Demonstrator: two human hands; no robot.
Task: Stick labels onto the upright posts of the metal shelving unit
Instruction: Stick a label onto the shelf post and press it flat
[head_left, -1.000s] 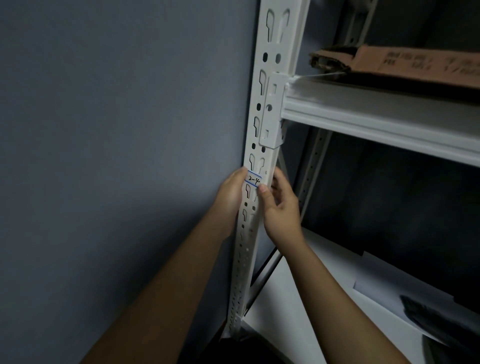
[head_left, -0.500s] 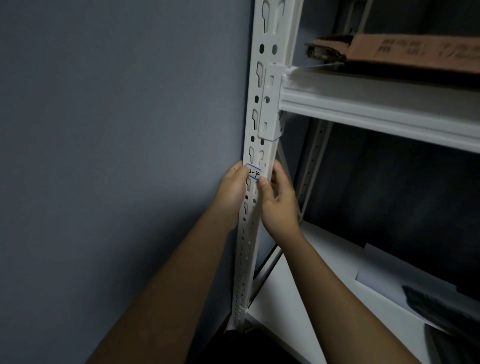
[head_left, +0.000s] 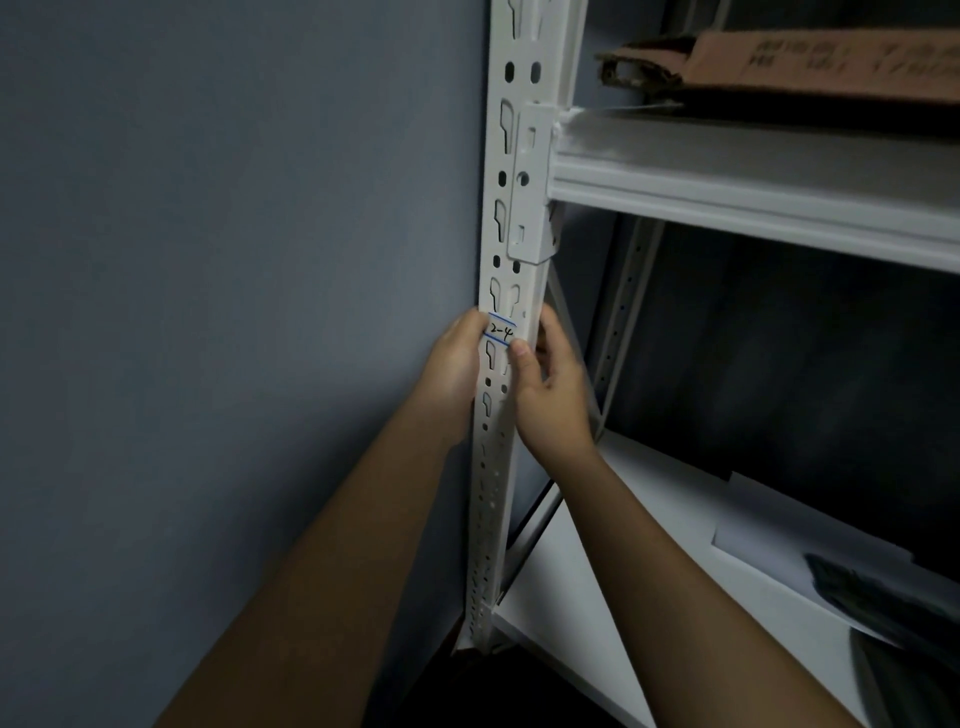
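Label (head_left: 501, 330), white with blue edges, marked "2-4", pinched onto post (head_left: 511, 156) by both hands.

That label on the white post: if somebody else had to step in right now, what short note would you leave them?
Left hand: curled round the post's left edge, thumb at the label's left end.
Right hand: thumb pressing just below the label's right end, fingers behind the post.
Label, handwritten "2-4" between blue lines, lies across the front of the upright post, below the bracket of the upper shelf.
Done: this label is placed on the post.
Left: smooth its ends down, let go, then label the other posts. No spare labels in sight.
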